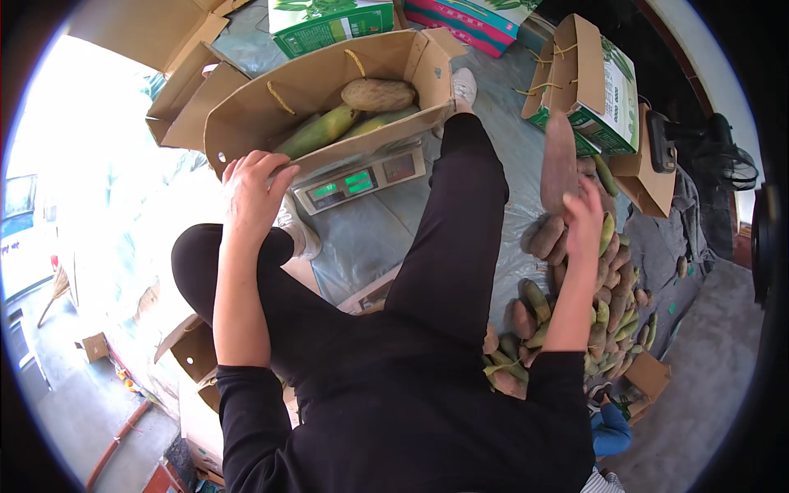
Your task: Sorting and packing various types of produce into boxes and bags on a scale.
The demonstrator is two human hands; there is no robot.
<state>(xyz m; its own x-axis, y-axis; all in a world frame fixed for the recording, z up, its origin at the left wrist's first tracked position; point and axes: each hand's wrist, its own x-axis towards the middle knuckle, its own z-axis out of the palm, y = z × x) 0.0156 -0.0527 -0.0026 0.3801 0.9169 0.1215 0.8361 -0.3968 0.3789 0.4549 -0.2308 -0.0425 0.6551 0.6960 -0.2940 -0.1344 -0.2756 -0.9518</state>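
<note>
My left hand (pixel 251 193) rests with spread fingers on the near wall of an open cardboard box (pixel 246 111). Inside that box lie a brown oval tuber (pixel 378 94) and two long green-yellow fruits (pixel 320 131). The box sits on a flat digital scale (pixel 362 179) with green lit displays. My right hand (pixel 585 218) is raised and grips the lower end of a long reddish-brown tuber (pixel 559 160), held upright above a pile of brown tubers and green fruits (pixel 592 304) on the floor to my right. My legs in black trousers stretch forward between scale and pile.
A grey sheet (pixel 362 238) covers the floor. Green-and-white printed cartons (pixel 329 23) stand at the back, another open one (pixel 604 82) at the right. Empty cardboard boxes (pixel 193 349) lie at my left. A fan (pixel 727 152) stands far right. Someone in blue (pixel 610 427) crouches behind the pile.
</note>
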